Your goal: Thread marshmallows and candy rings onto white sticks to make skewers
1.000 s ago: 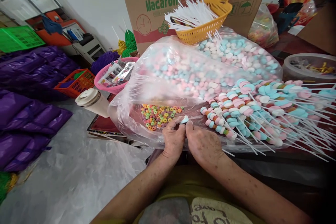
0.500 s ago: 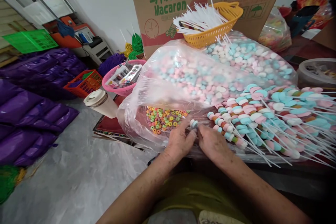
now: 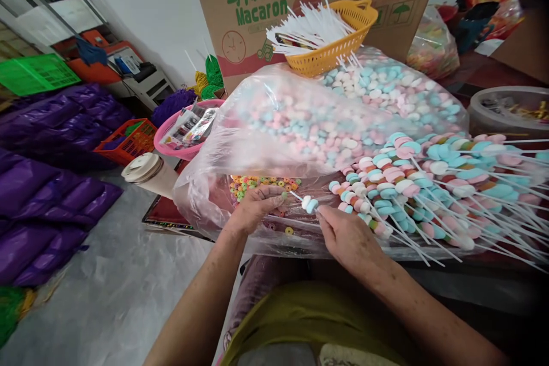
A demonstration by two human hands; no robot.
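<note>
My right hand (image 3: pixel 350 239) pinches a skewer whose white and blue marshmallows (image 3: pixel 309 204) show just beyond the fingertips. The skewer's bare white tip (image 3: pixel 295 195) points toward my left hand (image 3: pixel 257 206). Between that hand's thumb and fingers sits a small green ring candy (image 3: pixel 284 196), apart from the tip. Loose ring candies in several colours (image 3: pixel 244 184) lie behind my left hand on clear plastic, partly covered by it. To the right of my right hand is a pile of finished-looking marshmallow skewers (image 3: pixel 407 183), their white sticks pointing right.
A large clear bag of pastel marshmallows (image 3: pixel 300 120) fills the table's middle. On it rests a yellow basket (image 3: pixel 334 46) of white sticks. A lidded cup (image 3: pixel 150 174) and a pink basket (image 3: pixel 189 151) stand left; a round plastic tub (image 3: pixel 510 111) is at right.
My hands have moved apart. The left has shifted left and now holds a green ring; the right keeps the skewer, whose marshmallows and tip are now exposed. The view has shifted slightly.
</note>
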